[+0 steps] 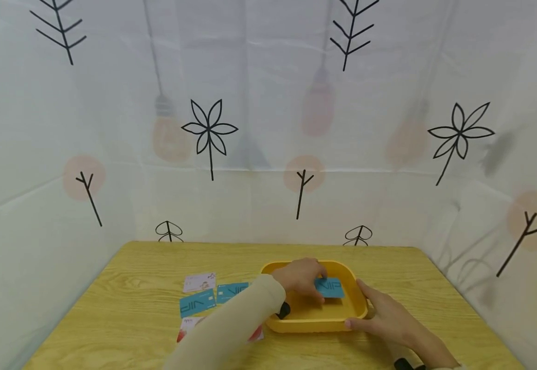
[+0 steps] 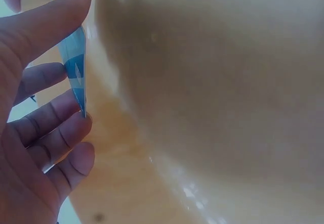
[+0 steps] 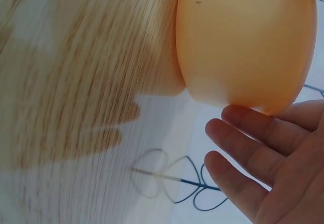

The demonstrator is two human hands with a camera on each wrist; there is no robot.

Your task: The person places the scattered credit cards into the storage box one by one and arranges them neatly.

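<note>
Backdrop: pale cloth (image 1: pixel 259 205), behind and at both sides, printed with black leaf and twig outlines, pink rounds and faint bulbs.
Table: wood-grain table (image 1: pixel 111 288), carrying tray and loose cards.
Tray: one tray (image 1: pixel 315 326), yellow, low-walled, round-cornered, standing right of the table's middle; longer side runs left to right.
Card: one card (image 1: pixel 329 288), blue, marked VIP, within the tray's outline, toward its right half; darker patch below it; contact with the tray floor cannot be told.
Left hand: one left hand (image 1: pixel 300 275), over the tray, grip clamped on the card; thumb on one face, fingertips against the other.
Card's lie: just right of the left hand's fingers, held at its left end; long axis roughly left to right, much as the tray's.
Right hand: one right hand (image 1: pixel 389 313), grip around the tray's right end, thumb at the near corner, fingers at the right wall; some fingertips stand clear in the right wrist view.
Nearer hand: left, touching the card; right is apart from it, the tray wall between.
Loose blue: two blue cards (image 1: pixel 197 303), left of the tray.
Loose pink: one pink card (image 1: pixel 200 282), beyond them.
Loose red-and-white: red-and-white pieces (image 1: pixel 190 325), partly under the cream sleeve (image 1: pixel 231 324); count uncertain.
</note>
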